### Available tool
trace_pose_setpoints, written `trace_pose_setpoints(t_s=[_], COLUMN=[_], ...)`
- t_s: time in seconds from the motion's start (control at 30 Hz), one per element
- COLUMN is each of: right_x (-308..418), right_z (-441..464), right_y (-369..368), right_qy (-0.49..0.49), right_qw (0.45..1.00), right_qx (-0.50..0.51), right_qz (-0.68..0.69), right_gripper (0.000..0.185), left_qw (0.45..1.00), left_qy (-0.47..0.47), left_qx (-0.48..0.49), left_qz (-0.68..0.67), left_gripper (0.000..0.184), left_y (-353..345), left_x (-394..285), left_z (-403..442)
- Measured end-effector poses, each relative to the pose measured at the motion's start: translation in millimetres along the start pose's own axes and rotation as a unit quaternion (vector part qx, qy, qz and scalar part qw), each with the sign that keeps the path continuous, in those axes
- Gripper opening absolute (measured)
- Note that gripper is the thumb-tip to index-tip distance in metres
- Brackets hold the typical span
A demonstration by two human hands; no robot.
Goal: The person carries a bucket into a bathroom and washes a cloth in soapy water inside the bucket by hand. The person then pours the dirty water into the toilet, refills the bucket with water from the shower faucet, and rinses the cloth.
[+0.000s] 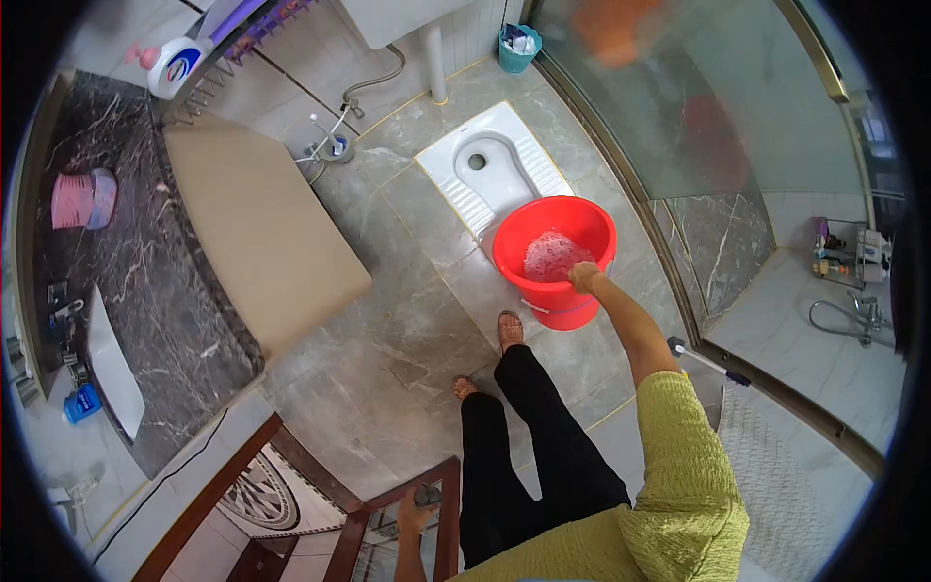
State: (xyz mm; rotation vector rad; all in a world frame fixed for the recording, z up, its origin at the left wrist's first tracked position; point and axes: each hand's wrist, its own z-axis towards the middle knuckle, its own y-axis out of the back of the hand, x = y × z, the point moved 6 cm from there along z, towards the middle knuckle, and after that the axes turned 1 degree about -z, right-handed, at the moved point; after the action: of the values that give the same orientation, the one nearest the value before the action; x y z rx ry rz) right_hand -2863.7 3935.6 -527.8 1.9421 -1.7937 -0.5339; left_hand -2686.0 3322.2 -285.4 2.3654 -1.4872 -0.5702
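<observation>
A red plastic bucket (558,308) with foamy water (555,257) inside is in front of me, overlapping the near end of the white squat toilet (495,160). My right hand (584,277) is closed at the bucket's near right rim; its fingertips are hidden on the inner side. The bucket's thin handle hangs down its outside. Low and left of my legs, my left hand (411,516) is closed around a small dark grey knob-like thing (427,496) beside a brown-framed glass door (448,519).
A dark marble counter (194,339) with a sink runs along the left. Behind the toilet stand a teal bin (519,48) and a toilet brush holder (337,148). A curved glass shower screen (718,116) bounds the right, with a long-handled tool (708,360) near its track.
</observation>
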Motion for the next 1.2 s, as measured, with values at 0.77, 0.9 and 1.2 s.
trace_pose_setpoints(t_s=[0.77, 0.9, 1.2], right_x=[-68.4, -60.8, -69.0], right_z=[80.1, 98.3, 124.3], right_y=[75.6, 84.6, 93.3], right_qy=[-0.009, 0.019, 0.007], right_qw=[0.998, 0.999, 0.999], right_qx=[0.064, -0.027, -0.021], right_qz=[-0.016, -0.028, -0.024], right_gripper=[0.024, 0.018, 0.018], left_qw=[0.964, 0.96, 0.965], left_qy=[0.077, 0.129, 0.14], left_qx=[0.017, 0.033, 0.028], left_qz=[-0.254, -0.245, -0.22], left_gripper=[0.074, 0.072, 0.071], left_y=[-50.8, -70.9, -46.3], left_x=[-129.2, -100.2, -159.0], left_z=[44.8, 33.5, 26.0])
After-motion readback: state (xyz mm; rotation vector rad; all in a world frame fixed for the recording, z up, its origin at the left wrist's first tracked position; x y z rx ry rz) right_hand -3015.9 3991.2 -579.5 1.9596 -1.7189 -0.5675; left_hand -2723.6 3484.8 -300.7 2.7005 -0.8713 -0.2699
